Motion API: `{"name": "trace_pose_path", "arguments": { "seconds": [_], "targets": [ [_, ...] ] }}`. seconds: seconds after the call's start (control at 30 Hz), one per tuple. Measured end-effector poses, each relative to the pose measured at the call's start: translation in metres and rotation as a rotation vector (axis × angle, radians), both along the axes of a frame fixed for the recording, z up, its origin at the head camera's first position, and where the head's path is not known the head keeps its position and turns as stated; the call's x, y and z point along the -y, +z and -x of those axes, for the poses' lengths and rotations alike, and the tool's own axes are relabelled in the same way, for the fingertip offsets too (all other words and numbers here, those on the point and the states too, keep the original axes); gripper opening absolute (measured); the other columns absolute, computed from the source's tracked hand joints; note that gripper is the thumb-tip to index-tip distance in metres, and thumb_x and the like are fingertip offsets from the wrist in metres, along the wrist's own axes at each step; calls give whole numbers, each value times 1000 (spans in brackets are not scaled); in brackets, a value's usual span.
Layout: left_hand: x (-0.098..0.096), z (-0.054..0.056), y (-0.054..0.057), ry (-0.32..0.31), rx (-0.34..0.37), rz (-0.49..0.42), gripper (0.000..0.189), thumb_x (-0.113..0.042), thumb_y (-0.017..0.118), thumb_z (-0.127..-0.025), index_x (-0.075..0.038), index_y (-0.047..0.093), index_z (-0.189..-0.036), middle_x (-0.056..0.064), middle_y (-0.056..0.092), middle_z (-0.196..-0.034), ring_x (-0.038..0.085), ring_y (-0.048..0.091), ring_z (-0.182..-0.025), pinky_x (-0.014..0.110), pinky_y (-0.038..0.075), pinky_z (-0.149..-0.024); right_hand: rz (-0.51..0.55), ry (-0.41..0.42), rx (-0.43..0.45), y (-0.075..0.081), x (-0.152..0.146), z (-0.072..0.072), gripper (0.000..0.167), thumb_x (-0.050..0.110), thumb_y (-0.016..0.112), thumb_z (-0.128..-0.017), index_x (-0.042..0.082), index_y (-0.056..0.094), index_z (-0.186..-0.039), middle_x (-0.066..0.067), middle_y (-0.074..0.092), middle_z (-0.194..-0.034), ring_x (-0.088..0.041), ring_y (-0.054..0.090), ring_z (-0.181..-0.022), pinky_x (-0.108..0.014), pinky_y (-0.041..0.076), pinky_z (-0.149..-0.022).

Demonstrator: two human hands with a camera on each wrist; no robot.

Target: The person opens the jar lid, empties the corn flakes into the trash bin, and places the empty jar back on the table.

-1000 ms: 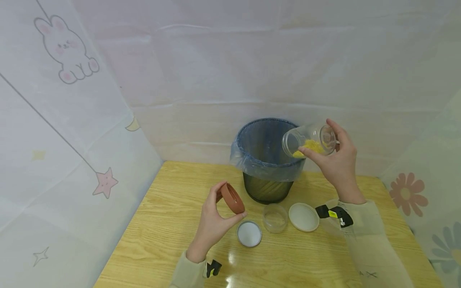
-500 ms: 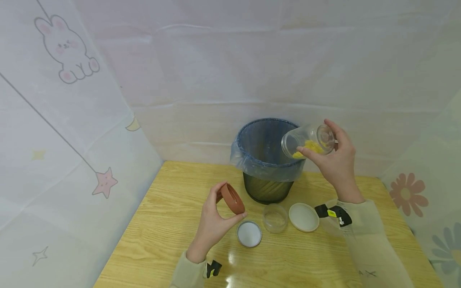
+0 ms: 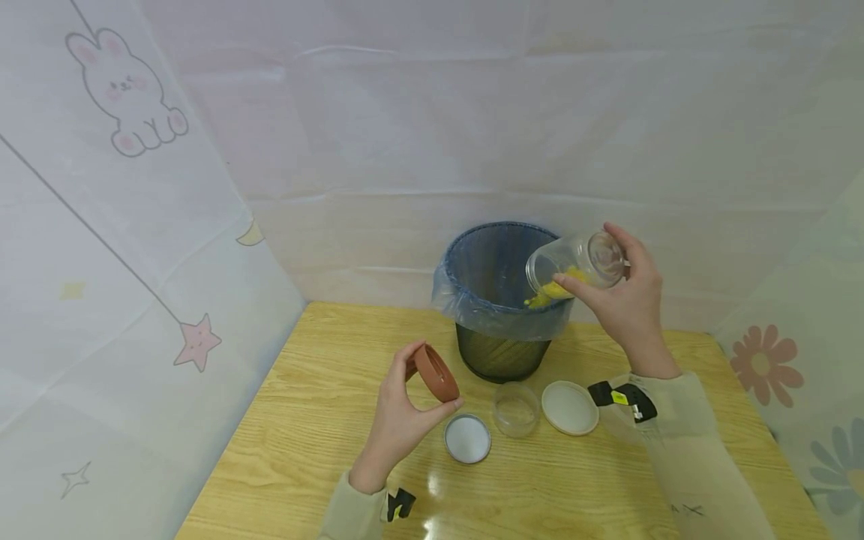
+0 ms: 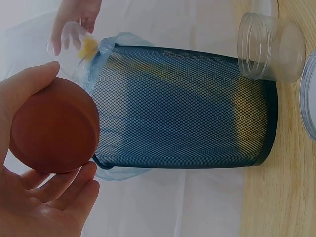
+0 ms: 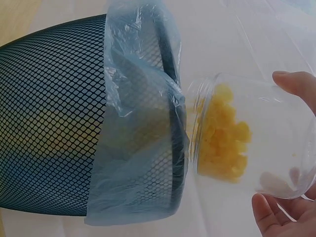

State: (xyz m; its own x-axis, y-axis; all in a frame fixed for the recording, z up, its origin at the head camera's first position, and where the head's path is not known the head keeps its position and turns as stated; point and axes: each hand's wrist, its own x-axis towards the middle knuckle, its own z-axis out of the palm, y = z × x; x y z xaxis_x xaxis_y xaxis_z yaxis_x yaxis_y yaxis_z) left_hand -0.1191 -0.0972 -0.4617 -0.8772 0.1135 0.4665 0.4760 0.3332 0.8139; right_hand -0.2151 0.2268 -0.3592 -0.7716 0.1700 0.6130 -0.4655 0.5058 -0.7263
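Observation:
My right hand (image 3: pixel 631 307) grips a clear plastic jar (image 3: pixel 574 251) near its base, tipped mouth-down over the rim of a mesh wastebasket (image 3: pixel 502 356). Small yellow pieces (image 5: pixel 222 140) gather at the jar's mouth, and some are spilling out into the basket. A blue plastic bag (image 3: pixel 496 319) lines the basket and folds over its rim. Left and in front of the basket, my left hand (image 3: pixel 394 424) holds a shallow reddish-brown round piece (image 4: pixel 54 126), like a lid or small dish, between thumb and fingers, raised off the table.
On the wooden table (image 3: pixel 304 435), before the basket, lie a silver-rimmed round lid (image 3: pixel 467 439), a short clear jar (image 4: pixel 276 47) and a white lid (image 3: pixel 570 407). A transparent round piece is partly hidden under the right sleeve (image 3: pixel 682 409). A cloth wall (image 3: pixel 371 150) rises behind.
The right hand has moved slightly left and tipped the jar further. The yellow pieces have slid to its mouth and begun falling out. My left hand stays put.

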Motion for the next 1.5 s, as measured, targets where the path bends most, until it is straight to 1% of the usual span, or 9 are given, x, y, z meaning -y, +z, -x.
{"name": "trace_pose_path", "arguments": {
  "seconds": [0.13, 0.47, 0.73, 0.83, 0.97, 1.13, 1.23, 1.37, 1.5],
  "targets": [
    [0, 0, 0, 3, 0, 9, 95, -24, 95, -74, -19, 40, -151, 4, 56, -137, 22, 56, -124, 51, 44, -105, 0, 2, -1, 0, 1, 1, 90, 13, 94, -72, 26, 52, -150, -4, 54, -144, -16, 49, -125, -24, 40, -88],
    [0, -1, 0, 11, 13, -2, 94, -26, 94, -75, -22, 41, -151, 3, 57, -137, 21, 56, -124, 52, 43, -105, -16, 2, 19, 1, 2, 3, 91, 18, 95, -73, 25, 50, -151, 1, 53, -146, -17, 48, -128, -29, 38, -88],
    [0, -1, 0, 10, 12, 16, 94, -26, 94, -75, -20, 40, -151, 3, 57, -137, 20, 56, -125, 50, 44, -106, -3, 26, 15, 2, 4, 8, 90, 16, 95, -73, 23, 50, -151, -3, 51, -147, -19, 47, -132, -23, 41, -94],
    [0, 0, 1, 8, 13, 15, 94, -26, 94, -74, -20, 40, -151, 3, 57, -137, 20, 56, -125, 50, 44, -106, -2, 22, 26, 2, 5, 10, 90, 18, 95, -73, 24, 50, -151, -2, 51, -147, -18, 46, -132, -24, 41, -91],
    [0, -1, 2, 6, 27, 12, 93, -27, 94, -75, -21, 41, -151, 2, 57, -137, 18, 55, -125, 48, 43, -106, 0, 15, 56, 1, 7, 13, 94, 22, 96, -72, 23, 47, -152, -3, 52, -143, -19, 48, -126, -25, 42, -86],
    [0, -2, 2, 2, 46, 6, 94, -28, 94, -75, -22, 40, -151, 2, 56, -138, 18, 54, -126, 47, 43, -107, 11, 23, 80, 0, 12, 17, 94, 22, 98, -69, 14, 48, -149, -4, 53, -141, -20, 49, -127, -27, 42, -96],
    [0, -1, 1, -1, 37, 5, 94, -28, 94, -75, -21, 40, -151, 3, 55, -138, 20, 54, -126, 48, 43, -106, 5, 24, 82, -1, 13, 18, 93, 22, 99, -67, 10, 50, -146, -5, 55, -140, -22, 51, -125, -24, 42, -95],
    [1, -1, 0, 1, 36, 8, 93, -28, 94, -76, -21, 40, -151, 2, 55, -138, 19, 54, -126, 47, 43, -106, -11, 23, 93, -3, 14, 18, 93, 25, 99, -67, 13, 52, -146, -4, 56, -139, -22, 53, -124, -23, 43, -93],
    [0, -1, 1, 5, 50, 9, 93, -28, 94, -75, -21, 40, -151, 0, 55, -138, 17, 54, -126, 45, 43, -107, -14, 42, 106, -5, 13, 19, 93, 27, 97, -70, 17, 50, -150, -4, 54, -145, -21, 51, -130, -27, 43, -102]
  ]
}}
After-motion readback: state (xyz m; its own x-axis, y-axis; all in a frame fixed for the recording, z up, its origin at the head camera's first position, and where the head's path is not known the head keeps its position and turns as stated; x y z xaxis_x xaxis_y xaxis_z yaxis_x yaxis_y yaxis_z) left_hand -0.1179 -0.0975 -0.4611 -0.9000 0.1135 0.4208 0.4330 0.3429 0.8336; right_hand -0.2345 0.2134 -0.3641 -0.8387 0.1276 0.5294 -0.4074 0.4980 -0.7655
